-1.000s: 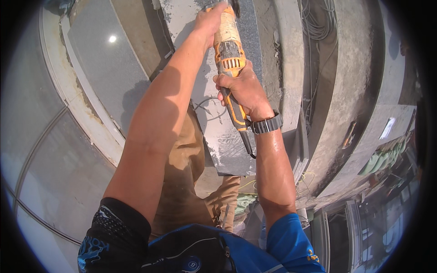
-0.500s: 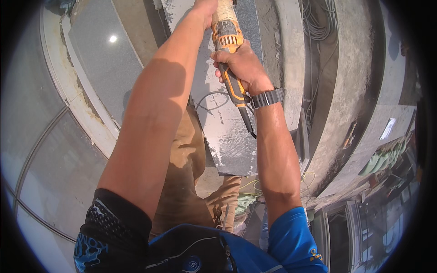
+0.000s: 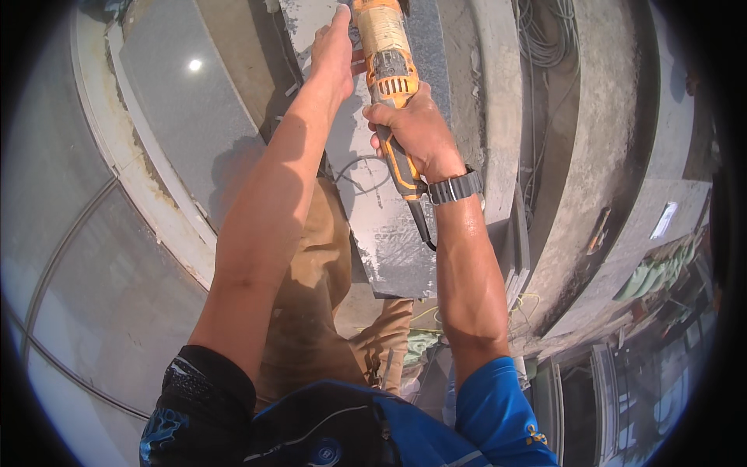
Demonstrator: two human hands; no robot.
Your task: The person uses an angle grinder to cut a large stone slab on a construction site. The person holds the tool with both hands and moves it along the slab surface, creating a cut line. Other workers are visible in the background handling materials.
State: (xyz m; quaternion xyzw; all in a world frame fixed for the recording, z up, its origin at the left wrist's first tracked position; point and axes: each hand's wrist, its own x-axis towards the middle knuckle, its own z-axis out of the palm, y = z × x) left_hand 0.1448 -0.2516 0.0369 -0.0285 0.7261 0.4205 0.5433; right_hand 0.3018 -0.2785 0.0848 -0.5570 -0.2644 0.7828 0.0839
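Observation:
A yellow and black angle grinder (image 3: 387,66) lies lengthwise over a long pale, dusty stone slab (image 3: 373,218). Its front end runs out past the top of the view, so the disc is hidden. My right hand (image 3: 416,128) is wrapped around the rear handle, the thumb across its top. A black cord leaves the handle's back end. Beside the tool's forward body is my left hand (image 3: 333,56), thumb stretched upward and fingers apart. Its fingertips reach toward the grinder's left side; whether they touch it I cannot tell.
A thin grey cable (image 3: 366,180) loops on the slab. Left of it lies a dark grey stone panel (image 3: 175,86) with a bright sun glint. Coiled cables (image 3: 545,43) sit at the upper right, near long concrete ledges (image 3: 599,124). Green sheeting (image 3: 652,276) is bunched farther right.
My left hand has come off the grinder's front and drawn back toward me, its fingers loosening. The grinder has shifted slightly nearer; my right hand keeps its hold.

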